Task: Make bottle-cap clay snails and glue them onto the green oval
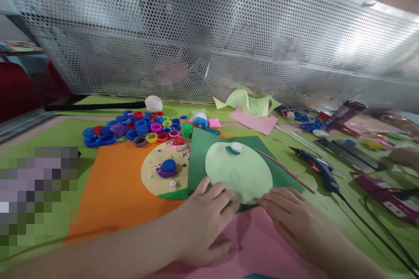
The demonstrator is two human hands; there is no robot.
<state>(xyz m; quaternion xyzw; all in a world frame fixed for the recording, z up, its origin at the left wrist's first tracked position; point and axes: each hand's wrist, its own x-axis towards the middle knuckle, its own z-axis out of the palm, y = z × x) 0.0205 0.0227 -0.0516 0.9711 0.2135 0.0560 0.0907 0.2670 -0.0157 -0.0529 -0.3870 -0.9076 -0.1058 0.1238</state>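
Note:
A dark green paper sheet lies on the table with a light green paper oval on top of it. A small white and blue piece sits near the oval's far edge. My left hand rests on the near edge of the dark green sheet, fingers stretched toward the oval and touching its rim. My right hand lies beside it, fingers flat on the near right edge of the sheet. Both hands lie over a pink paper sheet.
An orange sheet carries a tan circle with a blue cap. Several coloured bottle caps lie behind. A blue glue gun with its cord lies at right. Paper scraps sit by the perforated metal screen.

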